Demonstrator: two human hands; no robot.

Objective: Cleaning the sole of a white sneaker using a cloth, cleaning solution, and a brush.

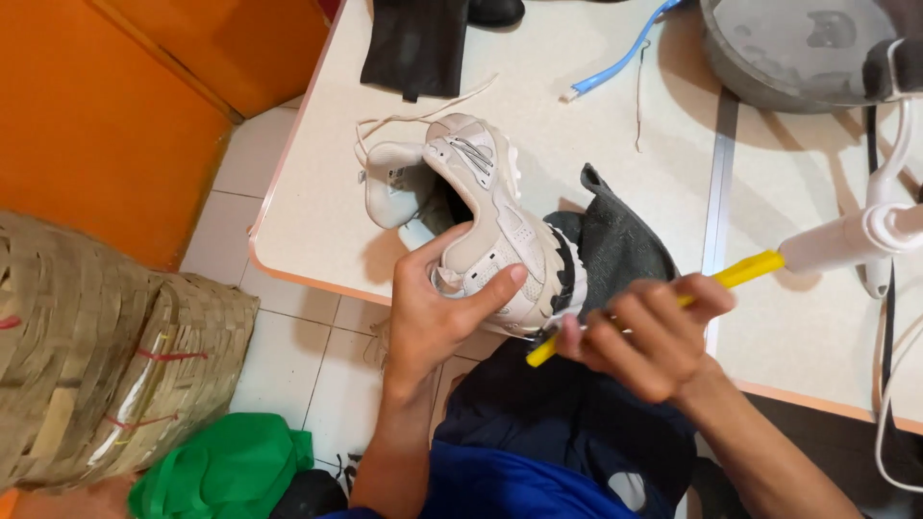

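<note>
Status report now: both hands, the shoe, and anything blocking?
Left hand grips white shoe at the table edge. Right hand holds yellow brush handle against the sole. Dark cloth under the shoe; nothing blocking.

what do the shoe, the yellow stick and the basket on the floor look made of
Shoe: seems synthetic leather with mesh panels, matte off-white, stitched overlays. Yellow stick in the right hand: likely plastic, smooth and evenly coloured. Basket: woven plant strips, dry tan, visibly plaited.

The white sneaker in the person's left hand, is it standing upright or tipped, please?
Tipped: the white sneaker lies on its side, sole facing right, held by the left hand at the table's edge.
</note>
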